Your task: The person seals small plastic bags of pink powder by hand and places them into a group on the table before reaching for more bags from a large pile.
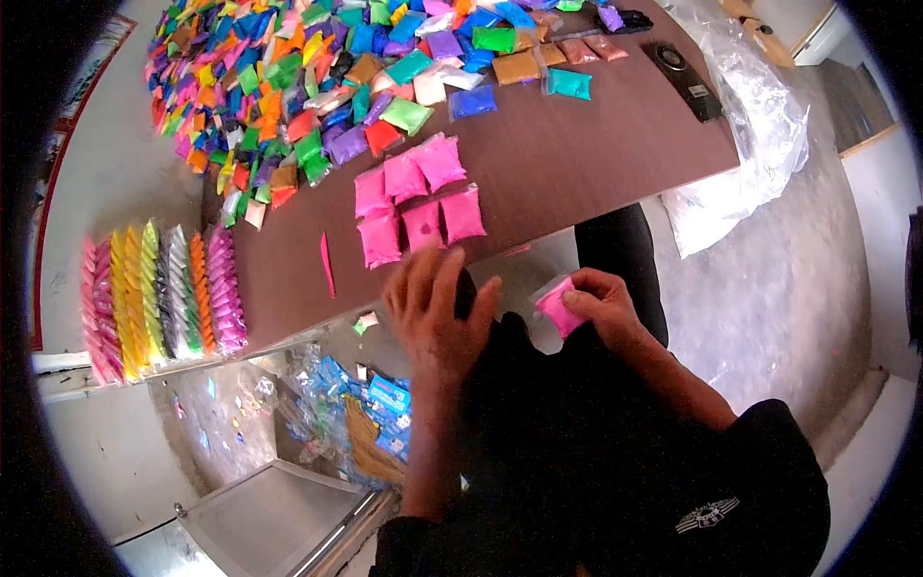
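Observation:
My right hand point(608, 306) pinches a small clear packet with bright pink filling point(557, 305) in front of my body, just off the table edge. To its left, my left hand point(437, 303) hovers at the edge with its fingers apart. A dark patch shows between its thumb and fingers, and I cannot make out what that is. Beyond the left fingertips, several pink packets point(405, 179) lie in two rows on the brown table point(538, 173). A slim pink plastic knife point(327, 264) rests left of them.
A large heap of multicoloured packets point(317, 67) covers the far left of the table. Long clear bags of coloured packets point(163, 293) line the left edge. A black device point(681, 82) and clear plastic sheeting point(740, 135) are at right. Blue packaging point(389, 399) lies below.

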